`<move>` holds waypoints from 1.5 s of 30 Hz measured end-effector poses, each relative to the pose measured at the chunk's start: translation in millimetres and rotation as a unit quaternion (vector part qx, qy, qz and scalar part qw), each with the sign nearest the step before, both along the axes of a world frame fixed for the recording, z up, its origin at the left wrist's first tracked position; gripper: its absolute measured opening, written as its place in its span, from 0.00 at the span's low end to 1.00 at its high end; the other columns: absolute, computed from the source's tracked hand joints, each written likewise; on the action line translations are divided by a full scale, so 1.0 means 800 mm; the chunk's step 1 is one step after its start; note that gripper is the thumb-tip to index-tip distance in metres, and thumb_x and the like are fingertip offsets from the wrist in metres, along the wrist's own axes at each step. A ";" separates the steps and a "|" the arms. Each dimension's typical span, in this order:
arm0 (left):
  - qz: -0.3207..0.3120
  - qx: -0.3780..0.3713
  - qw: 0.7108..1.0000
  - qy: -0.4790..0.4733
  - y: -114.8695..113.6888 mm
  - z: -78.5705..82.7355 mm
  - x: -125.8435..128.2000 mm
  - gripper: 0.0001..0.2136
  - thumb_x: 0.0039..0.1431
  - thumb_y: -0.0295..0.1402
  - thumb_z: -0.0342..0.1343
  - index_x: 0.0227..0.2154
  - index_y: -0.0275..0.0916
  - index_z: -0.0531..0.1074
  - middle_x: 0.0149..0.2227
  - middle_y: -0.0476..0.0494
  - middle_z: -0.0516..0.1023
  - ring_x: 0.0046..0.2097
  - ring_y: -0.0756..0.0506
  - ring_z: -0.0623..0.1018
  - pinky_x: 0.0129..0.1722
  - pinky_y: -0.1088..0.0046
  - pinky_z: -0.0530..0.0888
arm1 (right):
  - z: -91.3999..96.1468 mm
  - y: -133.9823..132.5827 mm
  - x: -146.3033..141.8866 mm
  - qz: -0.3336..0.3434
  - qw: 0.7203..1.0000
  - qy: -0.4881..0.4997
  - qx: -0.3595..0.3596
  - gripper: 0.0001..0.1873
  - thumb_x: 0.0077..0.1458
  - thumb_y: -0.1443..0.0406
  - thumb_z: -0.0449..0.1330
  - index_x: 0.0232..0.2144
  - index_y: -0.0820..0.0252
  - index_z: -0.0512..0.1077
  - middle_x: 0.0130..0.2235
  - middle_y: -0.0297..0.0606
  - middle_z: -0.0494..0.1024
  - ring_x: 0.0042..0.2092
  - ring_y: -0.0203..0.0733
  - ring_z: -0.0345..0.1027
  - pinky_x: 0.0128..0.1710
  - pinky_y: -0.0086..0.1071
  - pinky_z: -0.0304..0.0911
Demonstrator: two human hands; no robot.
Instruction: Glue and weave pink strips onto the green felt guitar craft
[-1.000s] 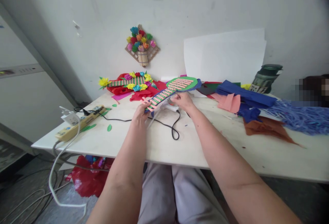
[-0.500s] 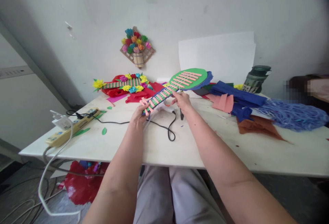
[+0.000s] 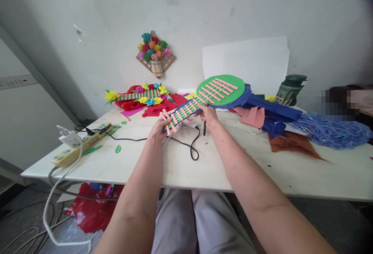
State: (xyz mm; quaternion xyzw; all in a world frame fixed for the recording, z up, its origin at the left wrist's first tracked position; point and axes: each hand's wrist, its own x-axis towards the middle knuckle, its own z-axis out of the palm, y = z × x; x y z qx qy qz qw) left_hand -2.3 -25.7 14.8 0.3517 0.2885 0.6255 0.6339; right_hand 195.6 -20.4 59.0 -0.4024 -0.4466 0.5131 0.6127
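Observation:
Held above the table is a craft lute [image 3: 220,90] with a green face, pink crosswise strips, thin pale strings and a dark blue back. My left hand [image 3: 159,128] is closed around its narrow end, beside the pink pegs. Farther up the neck, where it widens, my right hand [image 3: 208,116] supports it, the fingers partly hidden beneath. A slim dark tool [image 3: 204,128] pokes down from under the right hand; its kind is unclear. Another craft lute [image 3: 136,96], trimmed with paper flowers, lies on red paper at the back left.
A power strip [image 3: 83,145] with cables lies at the left, near green paper leaves [image 3: 118,149]. Blue crepe paper [image 3: 271,106], brown paper [image 3: 291,145], blue shredded strands [image 3: 335,129] and a dark bottle [image 3: 291,90] are at the right. A flower ornament [image 3: 154,53] hangs on the wall.
The lute's round body has shifted right and turned its green face more toward me. Both hands keep their hold, moving only slightly.

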 end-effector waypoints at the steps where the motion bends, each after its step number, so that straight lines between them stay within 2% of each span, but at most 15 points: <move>1: -0.001 0.002 1.000 -0.005 -0.002 0.002 0.001 0.15 0.45 0.18 0.55 0.38 0.32 0.72 0.33 0.38 0.79 0.33 0.45 0.79 0.37 0.70 0.76 | 0.000 0.000 -0.001 -0.007 1.000 0.001 0.002 0.09 0.43 0.61 0.59 0.22 0.62 0.67 0.14 0.32 0.68 0.13 0.28 0.53 0.10 0.24 0.38; 5: -0.001 -0.014 0.999 -0.030 -0.012 0.014 0.008 0.18 0.46 0.20 0.55 0.44 0.34 0.70 0.37 0.38 0.78 0.40 0.42 0.78 0.43 0.64 0.75 | 0.001 -0.001 -0.005 -0.045 0.999 0.019 0.019 0.06 0.40 0.64 0.59 0.22 0.62 0.68 0.15 0.32 0.70 0.16 0.31 0.59 0.10 0.24 0.41; 10: -0.022 0.012 0.994 -0.103 -0.016 0.020 0.007 0.18 0.54 0.38 0.50 0.45 0.32 0.68 0.42 0.34 0.76 0.47 0.38 0.75 0.43 0.60 0.74 | 0.008 -0.004 -0.010 -0.074 0.995 0.065 0.001 0.05 0.41 0.65 0.58 0.24 0.63 0.68 0.17 0.34 0.71 0.17 0.33 0.61 0.10 0.25 0.42; 12: -0.027 0.002 0.993 -0.112 -0.011 0.016 0.006 0.17 0.54 0.35 0.48 0.45 0.32 0.68 0.41 0.34 0.76 0.48 0.38 0.74 0.42 0.61 0.75 | 0.010 -0.005 -0.012 -0.090 0.992 0.085 -0.015 0.04 0.42 0.65 0.57 0.23 0.62 0.67 0.17 0.34 0.71 0.17 0.33 0.61 0.10 0.25 0.42; 14: -0.015 -0.006 0.993 -0.115 -0.006 0.010 0.006 0.16 0.52 0.28 0.48 0.45 0.33 0.67 0.41 0.34 0.76 0.48 0.39 0.75 0.41 0.64 0.75 | 0.012 -0.004 -0.012 -0.104 0.988 0.107 -0.025 0.03 0.43 0.66 0.56 0.22 0.62 0.66 0.16 0.33 0.69 0.17 0.32 0.60 0.10 0.25 0.41; 17: -0.043 -0.039 0.996 -0.061 -0.004 0.004 0.012 0.19 0.47 0.18 0.51 0.44 0.31 0.66 0.44 0.30 0.74 0.48 0.39 0.75 0.40 0.68 0.75 | 0.014 -0.005 -0.012 -0.106 0.984 0.136 -0.039 0.03 0.44 0.67 0.56 0.22 0.62 0.66 0.15 0.32 0.69 0.17 0.31 0.59 0.11 0.24 0.40; 19: -0.069 -0.007 0.997 -0.026 -0.007 0.005 0.020 0.19 0.46 0.17 0.54 0.43 0.32 0.66 0.48 0.30 0.72 0.48 0.38 0.74 0.41 0.67 0.74 | 0.017 -0.006 -0.013 -0.098 0.984 0.140 -0.056 0.03 0.45 0.67 0.55 0.22 0.61 0.65 0.15 0.32 0.69 0.16 0.31 0.57 0.11 0.24 0.40; 21: -0.078 0.043 0.996 -0.019 -0.011 0.008 0.029 0.21 0.43 0.17 0.57 0.42 0.37 0.67 0.50 0.36 0.70 0.49 0.38 0.74 0.45 0.64 0.73 | 0.019 -0.009 -0.014 -0.089 0.984 0.137 -0.076 0.03 0.47 0.66 0.54 0.23 0.61 0.65 0.15 0.32 0.69 0.15 0.30 0.56 0.11 0.24 0.41; 25: -0.046 0.106 0.992 -0.054 -0.012 0.014 0.043 0.19 0.41 0.19 0.62 0.38 0.41 0.69 0.45 0.45 0.73 0.52 0.39 0.71 0.50 0.59 0.68 | 0.020 -0.013 -0.021 -0.077 0.978 0.162 -0.110 0.02 0.47 0.67 0.54 0.26 0.61 0.65 0.16 0.32 0.70 0.16 0.31 0.58 0.10 0.24 0.42; 30: 0.040 0.073 0.994 -0.069 -0.001 0.016 0.053 0.18 0.43 0.23 0.63 0.38 0.45 0.69 0.43 0.49 0.74 0.50 0.44 0.73 0.50 0.61 0.67 | 0.013 -0.013 -0.029 -0.051 0.976 0.164 -0.132 0.03 0.48 0.67 0.54 0.25 0.61 0.64 0.16 0.32 0.70 0.17 0.31 0.61 0.10 0.22 0.41; 35: 0.041 0.103 0.991 -0.074 0.004 0.016 0.056 0.17 0.44 0.27 0.64 0.37 0.45 0.67 0.41 0.50 0.75 0.46 0.47 0.75 0.48 0.63 0.69 | 0.007 -0.013 -0.031 -0.037 0.974 0.166 -0.152 0.03 0.49 0.67 0.53 0.25 0.61 0.63 0.17 0.32 0.69 0.17 0.30 0.60 0.10 0.21 0.38; 38: 0.045 0.105 0.991 -0.074 0.006 0.015 0.058 0.16 0.43 0.28 0.64 0.36 0.43 0.67 0.38 0.50 0.75 0.43 0.47 0.76 0.47 0.65 0.69 | 0.002 -0.011 -0.032 -0.024 0.973 0.152 -0.170 0.04 0.50 0.67 0.53 0.25 0.62 0.64 0.17 0.32 0.69 0.15 0.29 0.57 0.10 0.21 0.37; 42: 0.098 0.080 0.989 -0.080 0.009 0.010 0.064 0.14 0.45 0.30 0.64 0.34 0.42 0.66 0.36 0.50 0.76 0.41 0.48 0.77 0.46 0.68 0.70 | -0.007 -0.007 -0.033 0.004 0.977 0.101 -0.186 0.09 0.52 0.63 0.53 0.24 0.62 0.64 0.16 0.32 0.68 0.12 0.25 0.45 0.11 0.20 0.38; 45: 0.128 0.070 0.983 -0.108 0.010 0.006 0.065 0.12 0.46 0.31 0.63 0.33 0.42 0.66 0.35 0.51 0.76 0.42 0.49 0.76 0.45 0.69 0.71 | -0.007 -0.008 -0.030 0.064 0.975 0.038 -0.210 0.16 0.53 0.56 0.52 0.21 0.62 0.64 0.14 0.32 0.66 0.12 0.24 0.41 0.11 0.21 0.37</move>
